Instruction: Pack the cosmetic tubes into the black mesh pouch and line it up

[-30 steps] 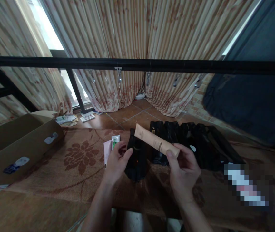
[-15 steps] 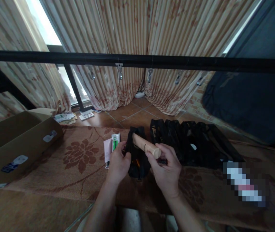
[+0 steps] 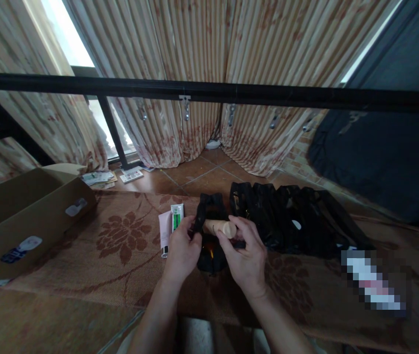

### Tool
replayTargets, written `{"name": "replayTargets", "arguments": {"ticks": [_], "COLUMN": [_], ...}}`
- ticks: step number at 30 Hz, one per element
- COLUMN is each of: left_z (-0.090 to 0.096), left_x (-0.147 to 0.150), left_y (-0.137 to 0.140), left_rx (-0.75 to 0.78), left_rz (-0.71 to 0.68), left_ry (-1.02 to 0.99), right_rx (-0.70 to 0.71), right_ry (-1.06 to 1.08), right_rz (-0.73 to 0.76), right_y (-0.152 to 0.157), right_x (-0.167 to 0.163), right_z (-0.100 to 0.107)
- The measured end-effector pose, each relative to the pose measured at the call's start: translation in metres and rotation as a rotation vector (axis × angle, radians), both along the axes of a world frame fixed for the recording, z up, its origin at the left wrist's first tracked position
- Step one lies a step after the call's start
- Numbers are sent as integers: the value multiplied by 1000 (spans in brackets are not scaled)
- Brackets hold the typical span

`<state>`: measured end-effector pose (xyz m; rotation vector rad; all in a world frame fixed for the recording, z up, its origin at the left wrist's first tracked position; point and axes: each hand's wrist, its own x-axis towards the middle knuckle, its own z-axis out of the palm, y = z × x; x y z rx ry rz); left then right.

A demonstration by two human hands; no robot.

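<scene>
A small black pouch point(image 3: 209, 263) lies open in front of me, with something amber-coloured showing inside. My left hand point(image 3: 182, 248) pinches the pouch's left edge between thumb and fingers. In my right hand point(image 3: 245, 253) is a beige tube point(image 3: 214, 227), gripped near its cap, its far end down in the pouch opening. Left of the pouch, partly behind my left hand, lie a pink tube point(image 3: 164, 228) and a white-and-green tube point(image 3: 177, 216). To the right, several black mesh pouches point(image 3: 283, 216) stand side by side in a row.
An open cardboard box point(image 3: 58, 201) stands at the left on the brown patterned mat point(image 3: 124, 236). A black rail point(image 3: 209, 91) with hanging clips crosses in front of the curtains. Papers point(image 3: 100, 178) lie behind the box. A blurred-out object point(image 3: 373, 282) is at the right.
My right hand has moved left and brought the beige tube lower and more level, further into the pouch opening. My left hand stays on the pouch edge.
</scene>
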<state>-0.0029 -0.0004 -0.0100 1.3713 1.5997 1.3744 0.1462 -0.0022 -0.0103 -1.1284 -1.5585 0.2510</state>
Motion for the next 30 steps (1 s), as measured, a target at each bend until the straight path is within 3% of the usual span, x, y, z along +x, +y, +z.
{"name": "replayTargets", "arguments": {"ticks": [10, 14, 20, 30], "left_z": [-3, -1, 3, -2], "left_x": [-1, 0, 2, -1], "left_y": [1, 0, 0, 0], "left_rx": [-8, 14, -34, -38], "left_rz": [25, 11, -9, 31], "left_ry": [17, 8, 6, 46], "right_rx": [153, 217, 129, -4], "right_ry": [-28, -152, -357, -328], "right_rz": [-90, -35, 88, 208], "right_y": [-2, 1, 1, -2], "right_x": [10, 9, -2, 3], "right_z": [2, 0, -8, -5]}}
